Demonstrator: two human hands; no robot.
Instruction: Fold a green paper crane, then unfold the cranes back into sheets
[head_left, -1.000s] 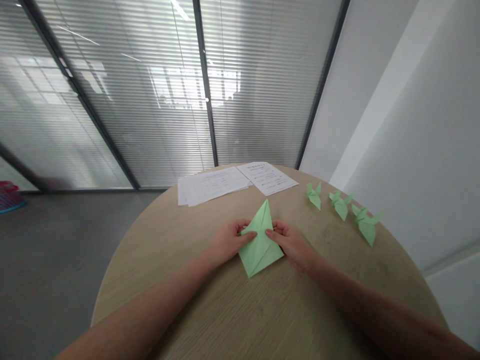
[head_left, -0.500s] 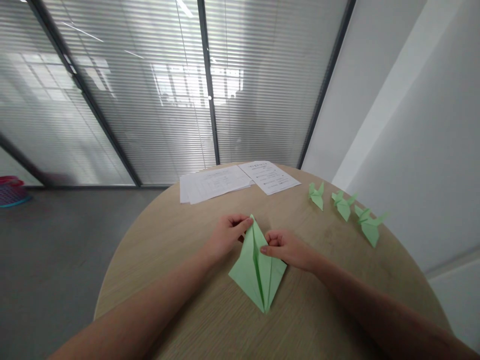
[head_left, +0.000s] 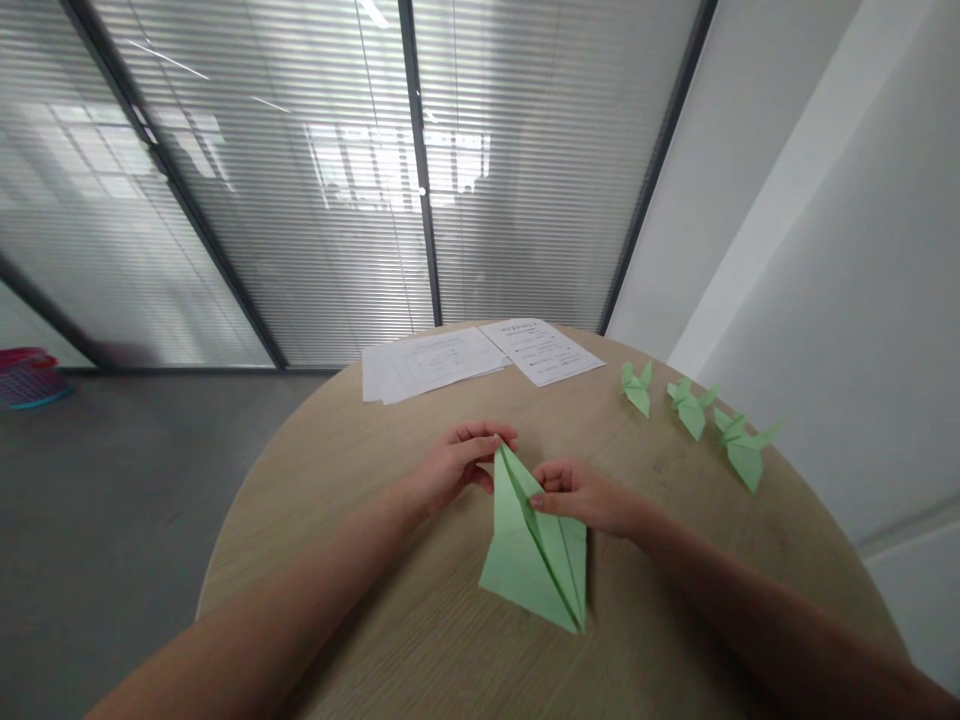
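A light green folded origami paper (head_left: pixel 529 545), kite-like with a slit down its middle, is held between both hands just above the round wooden table (head_left: pixel 360 600). My left hand (head_left: pixel 461 460) pinches its far tip between thumb and fingers. On the right edge, my right hand (head_left: pixel 574 493) grips the paper, the thumb lying on top near the central slit and the fingers tucked behind. The lower corners of the paper point toward me and rest free of the hands.
Three folded green paper cranes, the nearest crane (head_left: pixel 744 455) among them, stand along the table's right edge. Printed sheets (head_left: pixel 442 365) lie at the far edge. A pink and blue basket (head_left: pixel 30 380) sits on the floor at left. Glass partitions with blinds (head_left: pixel 337 250) rise behind.
The folded paper has turned, its near point swinging to the right. Both hands keep hold of it; the left fingers have shifted slightly at the far tip.
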